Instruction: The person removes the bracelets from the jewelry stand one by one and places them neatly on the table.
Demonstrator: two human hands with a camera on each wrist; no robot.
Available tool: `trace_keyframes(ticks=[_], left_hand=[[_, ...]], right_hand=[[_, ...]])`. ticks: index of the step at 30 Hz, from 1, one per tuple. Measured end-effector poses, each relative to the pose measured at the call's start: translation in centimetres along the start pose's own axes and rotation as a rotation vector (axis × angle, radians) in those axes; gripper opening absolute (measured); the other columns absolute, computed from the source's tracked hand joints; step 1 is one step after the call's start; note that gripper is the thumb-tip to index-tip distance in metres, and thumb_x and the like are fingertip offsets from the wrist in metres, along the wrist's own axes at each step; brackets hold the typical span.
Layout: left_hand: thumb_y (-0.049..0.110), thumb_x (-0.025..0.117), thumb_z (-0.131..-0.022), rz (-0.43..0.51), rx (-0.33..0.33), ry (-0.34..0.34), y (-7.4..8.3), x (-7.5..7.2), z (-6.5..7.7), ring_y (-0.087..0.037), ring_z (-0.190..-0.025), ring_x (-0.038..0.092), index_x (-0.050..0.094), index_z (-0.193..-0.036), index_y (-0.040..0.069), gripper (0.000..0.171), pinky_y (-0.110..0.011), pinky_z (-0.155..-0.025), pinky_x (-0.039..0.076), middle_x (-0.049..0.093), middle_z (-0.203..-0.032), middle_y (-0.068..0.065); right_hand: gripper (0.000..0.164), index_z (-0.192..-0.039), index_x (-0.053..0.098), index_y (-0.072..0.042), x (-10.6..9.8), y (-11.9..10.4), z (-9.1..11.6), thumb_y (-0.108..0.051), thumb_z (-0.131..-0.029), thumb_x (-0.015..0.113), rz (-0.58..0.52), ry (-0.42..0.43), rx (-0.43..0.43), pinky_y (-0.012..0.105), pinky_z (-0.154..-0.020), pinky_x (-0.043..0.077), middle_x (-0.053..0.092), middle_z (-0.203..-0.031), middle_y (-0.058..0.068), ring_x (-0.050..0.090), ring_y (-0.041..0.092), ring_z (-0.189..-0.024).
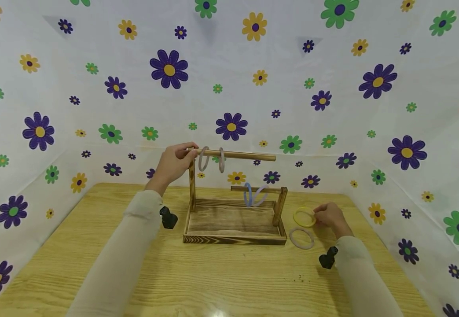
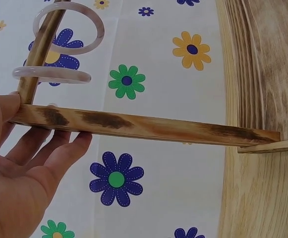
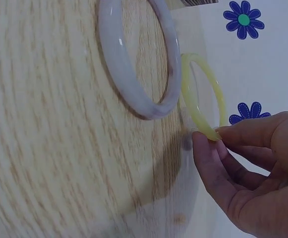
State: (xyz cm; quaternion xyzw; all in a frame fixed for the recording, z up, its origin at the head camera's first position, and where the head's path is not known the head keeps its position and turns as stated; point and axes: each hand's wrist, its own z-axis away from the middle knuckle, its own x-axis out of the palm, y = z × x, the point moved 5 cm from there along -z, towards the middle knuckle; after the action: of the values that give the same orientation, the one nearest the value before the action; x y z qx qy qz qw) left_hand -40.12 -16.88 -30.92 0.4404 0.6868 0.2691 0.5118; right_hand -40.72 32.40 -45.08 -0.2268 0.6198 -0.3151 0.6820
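Note:
My left hand (image 1: 175, 162) grips the wooden bangle stand (image 1: 192, 185) at the top of its tall left post, thumb on one side and fingers on the other. Two pale, brownish-mottled bangles (image 2: 69, 27) hang on the upper rod (image 1: 249, 156) beside that hand. On the lower rod (image 1: 239, 188) hang a blue bangle (image 1: 247, 195) and a pale lilac bangle (image 1: 260, 196), which leans. Right of the stand, my right hand (image 1: 331, 216) pinches a yellow bangle (image 3: 197, 106) at its edge between thumb and fingers. A whitish bangle (image 3: 116, 59) lies flat on the table nearby.
The stand's shallow tray base (image 1: 233, 240) rests on a wood-grain table (image 1: 213, 281). Its short right post (image 1: 280, 207) stands between the lower rod and my right hand. A white cloth with printed flowers (image 1: 229, 101) hangs behind and at both sides.

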Motion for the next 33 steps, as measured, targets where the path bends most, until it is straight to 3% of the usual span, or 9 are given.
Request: trace_keyframes(ticks=[6, 15, 33], left_hand=[[0.04, 0.056, -0.107, 0.012, -0.009, 0.006, -0.1, 0.0, -0.1, -0.029, -0.116, 0.071, 0.068, -0.133, 0.02, 0.035, -0.046, -0.094, 0.055, 0.073, -0.129, -0.014], [0.04, 0.058, -0.106, 0.018, 0.01, 0.021, 0.1, -0.1, -0.2, -0.029, -0.116, 0.072, 0.069, -0.131, 0.02, 0.034, -0.047, -0.094, 0.054, 0.074, -0.127, -0.013], [0.036, 0.056, -0.108, 0.017, 0.007, 0.011, -0.1, 0.1, -0.1, -0.026, -0.106, 0.071, 0.069, -0.131, 0.017, 0.033, -0.033, -0.077, 0.048, 0.072, -0.128, -0.019]], right_hand=[[0.029, -0.114, 0.066, 0.019, 0.0, 0.2, 0.0, 0.0, -0.092, 0.061, 0.001, 0.007, -0.001, 0.031, -0.067, 0.061, 0.07, -0.104, 0.032, 0.07, 0.014, -0.068], [0.028, -0.11, 0.07, 0.017, -0.1, 0.6, -0.1, -0.002, -0.09, 0.063, 0.017, 0.033, 0.0, 0.027, -0.06, 0.06, 0.073, -0.095, 0.028, 0.069, 0.01, -0.061], [0.025, -0.103, 0.073, 0.015, 0.2, 1.3, -0.1, -0.001, -0.085, 0.067, 0.017, 0.031, -0.011, 0.024, -0.056, 0.057, 0.075, -0.079, 0.017, 0.067, 0.008, -0.056]])
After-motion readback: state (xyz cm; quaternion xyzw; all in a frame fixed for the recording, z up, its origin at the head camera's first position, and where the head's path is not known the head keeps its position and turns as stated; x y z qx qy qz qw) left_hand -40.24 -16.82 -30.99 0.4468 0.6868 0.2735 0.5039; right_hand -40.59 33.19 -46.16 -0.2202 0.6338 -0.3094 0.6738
